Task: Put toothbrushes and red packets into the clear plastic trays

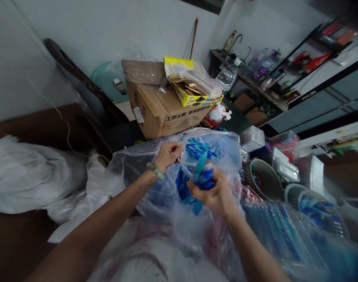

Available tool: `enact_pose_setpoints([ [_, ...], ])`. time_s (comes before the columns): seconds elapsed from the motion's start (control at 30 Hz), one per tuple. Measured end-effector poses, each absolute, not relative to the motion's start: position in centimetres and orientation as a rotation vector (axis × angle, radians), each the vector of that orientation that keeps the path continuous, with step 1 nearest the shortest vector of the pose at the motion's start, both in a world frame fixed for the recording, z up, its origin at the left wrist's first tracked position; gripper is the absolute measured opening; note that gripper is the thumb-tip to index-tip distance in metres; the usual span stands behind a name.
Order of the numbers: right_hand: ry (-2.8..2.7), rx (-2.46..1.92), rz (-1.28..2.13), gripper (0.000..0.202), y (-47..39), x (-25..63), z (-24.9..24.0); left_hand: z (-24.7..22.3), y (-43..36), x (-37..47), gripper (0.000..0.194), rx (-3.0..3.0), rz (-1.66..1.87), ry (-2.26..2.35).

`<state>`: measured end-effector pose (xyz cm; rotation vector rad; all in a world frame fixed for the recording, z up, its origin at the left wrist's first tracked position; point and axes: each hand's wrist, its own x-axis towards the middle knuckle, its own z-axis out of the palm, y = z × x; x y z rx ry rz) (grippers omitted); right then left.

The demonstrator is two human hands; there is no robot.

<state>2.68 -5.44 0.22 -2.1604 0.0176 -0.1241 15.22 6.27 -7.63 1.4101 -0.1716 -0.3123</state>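
Note:
Blue plastic pieces (199, 177), some light and some dark, are gripped in my right hand (215, 192) above a large clear plastic bag (225, 145). More blue pieces (196, 148) lie inside the bag's opening. At the left side of that opening, my left hand (168, 154), with a pale green bangle (155, 171) on its wrist, pinches the edge of the bag. The tips of its fingers are partly blurred.
A cardboard box (179, 119) with a yellow carton (192, 100) on top stands behind the bag. Baskets (262, 178) and packs of blue items (281, 231) crowd the right. White sacks (35, 176) lie at the left.

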Motion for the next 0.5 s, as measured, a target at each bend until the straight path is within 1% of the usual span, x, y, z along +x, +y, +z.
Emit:
enact_pose_setpoints([
  [0.07, -0.098, -2.238, -0.284, 0.018, -5.8, 3.5, 4.2, -7.6, 6.2, 15.2, 0.026, 1.408, -0.312, -0.179],
  [0.13, -0.228, -2.397, -0.465, 0.017, -6.5, 5.4, 6.3, -7.5, 6.1, 15.1, 0.027, 1.409, -0.306, -0.196],
  [0.2, -0.390, -2.615, -0.562, 0.017, -7.6, 8.2, 5.9, -7.3, 6.2, 15.2, 0.026, 1.404, -0.301, -0.201],
  [0.23, -0.486, -2.745, -0.540, 0.018, -8.2, 9.6, 5.0, -7.3, 6.2, 15.2, 0.025, 1.391, -0.293, -0.179],
  [0.27, -0.580, -2.883, -0.453, 0.020, -8.9, 11.1, 3.7, -7.3, 6.3, 15.3, 0.023, 1.375, -0.282, -0.138],
  [0.3, -0.652, -3.014, -0.296, 0.022, -9.5, 12.4, 2.1, -7.3, 6.4, 15.3, 0.022, 1.359, -0.271, -0.091],
  [0.4, -0.619, -3.201, 0.297, 0.030, -11.2, 15.6, -2.7, -7.4, 6.3, 15.4, 0.020, 1.362, -0.255, -0.029],
  [0.43, -0.547, -3.197, 0.418, 0.032, -11.7, 16.4, -4.0, -7.4, 6.2, 15.3, 0.021, 1.383, -0.256, -0.056],
  [0.47, -0.459, -3.171, 0.462, 0.032, -12.1, 17.2, -5.1, -7.4, 6.1, 15.1, 0.022, 1.405, -0.259, -0.096],
  [0.5, -0.352, -3.118, 0.429, 0.032, -12.5, 18.1, -5.9, -7.4, 5.9, 14.9, 0.024, 1.426, -0.263, -0.140],
])
